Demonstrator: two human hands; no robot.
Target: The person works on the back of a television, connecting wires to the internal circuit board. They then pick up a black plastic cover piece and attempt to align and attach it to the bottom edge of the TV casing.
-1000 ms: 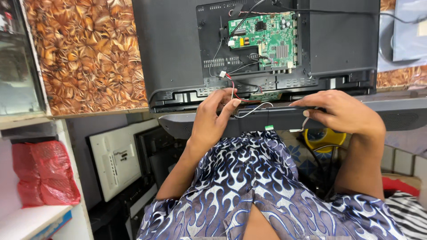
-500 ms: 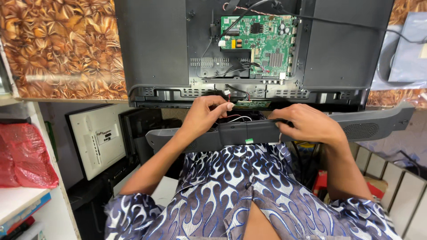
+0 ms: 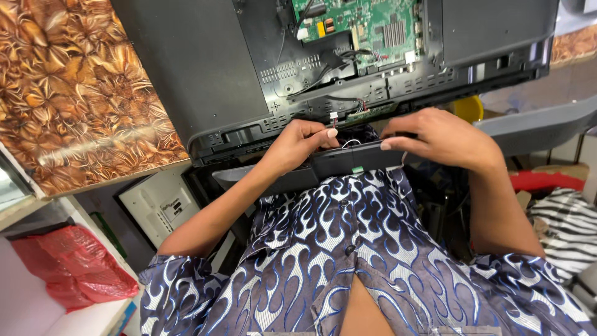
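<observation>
At the TV's (image 3: 186, 81) lower edge, both hands grip the bar (image 3: 348, 163), lying three-to-nine: left hand (image 3: 298, 144) curled shut, right hand (image 3: 438, 138) clamped over its three-o'clock end.

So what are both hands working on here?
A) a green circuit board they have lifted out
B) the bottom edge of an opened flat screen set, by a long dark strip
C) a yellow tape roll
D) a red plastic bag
B: the left hand and right hand both rest on the long dark strip under the opened set; the green circuit board sits untouched higher up.
</observation>
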